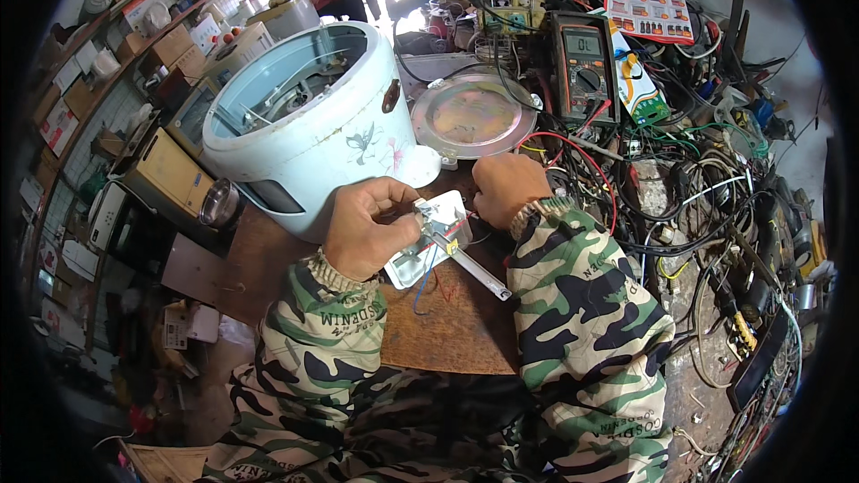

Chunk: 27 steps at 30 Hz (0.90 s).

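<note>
My left hand [365, 228] grips a small white plastic part [428, 241] with red and blue wires and a thin metal strip sticking out toward me. My right hand [506, 186] rests in a fist on the wooden worktop [456, 322], just right of the part, with a red wire running from under it. What it holds is hidden. A pale blue rice cooker body [309, 121] lies on its side right behind my left hand, its open underside turned to the left.
A round metal heating plate [472, 114] lies behind my right hand, a multimeter [582, 58] beyond it. Tangled cables and tools cover the bench on the right. Shelves with boxes line the left. Two people are by the doorway far back.
</note>
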Tool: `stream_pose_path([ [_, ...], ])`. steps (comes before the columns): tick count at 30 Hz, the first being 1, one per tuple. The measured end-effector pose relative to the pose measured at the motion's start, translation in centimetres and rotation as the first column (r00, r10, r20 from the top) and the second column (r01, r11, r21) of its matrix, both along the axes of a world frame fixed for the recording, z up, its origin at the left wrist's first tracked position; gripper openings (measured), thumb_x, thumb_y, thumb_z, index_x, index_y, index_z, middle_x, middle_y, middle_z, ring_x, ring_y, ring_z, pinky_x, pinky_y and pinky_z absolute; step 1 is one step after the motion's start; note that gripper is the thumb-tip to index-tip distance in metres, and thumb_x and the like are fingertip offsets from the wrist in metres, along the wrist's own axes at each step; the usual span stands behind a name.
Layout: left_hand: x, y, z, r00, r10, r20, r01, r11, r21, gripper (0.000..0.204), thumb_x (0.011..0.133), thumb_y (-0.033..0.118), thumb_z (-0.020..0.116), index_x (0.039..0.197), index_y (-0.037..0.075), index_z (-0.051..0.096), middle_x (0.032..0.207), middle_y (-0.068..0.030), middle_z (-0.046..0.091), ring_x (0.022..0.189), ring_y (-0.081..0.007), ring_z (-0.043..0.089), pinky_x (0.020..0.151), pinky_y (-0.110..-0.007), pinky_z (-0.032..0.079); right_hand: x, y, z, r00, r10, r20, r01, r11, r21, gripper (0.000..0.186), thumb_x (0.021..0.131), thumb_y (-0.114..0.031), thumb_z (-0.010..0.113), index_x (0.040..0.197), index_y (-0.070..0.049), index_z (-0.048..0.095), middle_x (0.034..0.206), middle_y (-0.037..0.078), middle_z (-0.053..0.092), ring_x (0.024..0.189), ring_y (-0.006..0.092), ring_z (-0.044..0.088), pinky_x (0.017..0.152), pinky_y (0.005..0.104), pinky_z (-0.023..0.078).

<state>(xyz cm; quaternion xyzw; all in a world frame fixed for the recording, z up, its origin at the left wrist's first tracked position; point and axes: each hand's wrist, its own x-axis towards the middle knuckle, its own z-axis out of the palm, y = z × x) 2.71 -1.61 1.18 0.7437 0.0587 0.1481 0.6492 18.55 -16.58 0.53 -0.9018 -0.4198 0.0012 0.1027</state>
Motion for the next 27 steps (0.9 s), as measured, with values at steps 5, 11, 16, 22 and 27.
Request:
stream_pose_path([
  [5,0.2,0.2,-0.3,1.0,-0.004,-0.006,0.004,1.0,0.022,0.023,0.08,0.002,0.066,0.101,-0.008,0.063,0.091,-0.0096,0.069,0.077,-0.0085,0.063,0.071,-0.023,0.05,0.4,-1.2,-1.3,0.999,-0.013,-0.036,0.023,0.956,0.293,0.018,0.077,-0.018,0.068,0.086,-0.003,0.071,0.085,0.021,0.07,0.085,0.039,0.068,0.079,0.0475,0.054],
  [11,-0.5,0.8,-0.5,0.999,0.039,0.004,-0.039,0.998,0.047,0.026,0.079,0.003,0.068,0.101,-0.01,0.063,0.091,-0.0107,0.07,0.076,-0.0083,0.063,0.069,-0.022,0.05,0.4,-2.6,-0.9,0.85,0.381,-0.364,-0.001,0.692,0.721,0.016,0.073,-0.01,0.073,0.084,0.0,0.068,0.072,0.016,0.069,0.068,0.0225,0.068,0.064,0.0364,0.053],
  [16,0.3,0.5,-0.5,1.0,0.012,0.012,-0.012,1.0,0.027,0.026,0.079,0.003,0.068,0.101,-0.01,0.063,0.09,-0.0106,0.07,0.076,-0.0084,0.063,0.068,-0.022,0.05,0.1,-4.7,1.3,0.542,0.594,-0.595,0.177,0.611,0.771,0.006,0.078,0.006,0.07,0.079,0.001,0.068,0.069,0.0,0.064,0.063,0.0091,0.06,0.061,0.0246,0.049],
  [22,0.1,0.6,-0.7,1.0,0.031,0.002,-0.031,0.999,0.034,0.026,0.078,0.003,0.069,0.101,-0.01,0.063,0.089,-0.0098,0.07,0.075,-0.0081,0.063,0.067,-0.022,0.05,-0.4,-4.4,0.9,0.532,0.683,-0.5,0.058,0.559,0.827,0.008,0.078,0.005,0.074,0.084,0.002,0.07,0.076,0.002,0.068,0.072,0.0082,0.063,0.068,0.025,0.051],
  [27,0.8,0.1,-0.6,1.0,0.014,0.003,-0.014,1.0,0.013,0.024,0.078,0.002,0.068,0.1,-0.009,0.063,0.088,-0.0087,0.069,0.073,-0.0076,0.062,0.066,-0.022,0.049,-1.1,-4.9,1.5,0.561,0.629,-0.538,0.071,0.611,0.789,0.01,0.075,0.004,0.075,0.08,0.001,0.068,0.073,0.002,0.066,0.068,0.0086,0.059,0.065,0.0246,0.049],
])
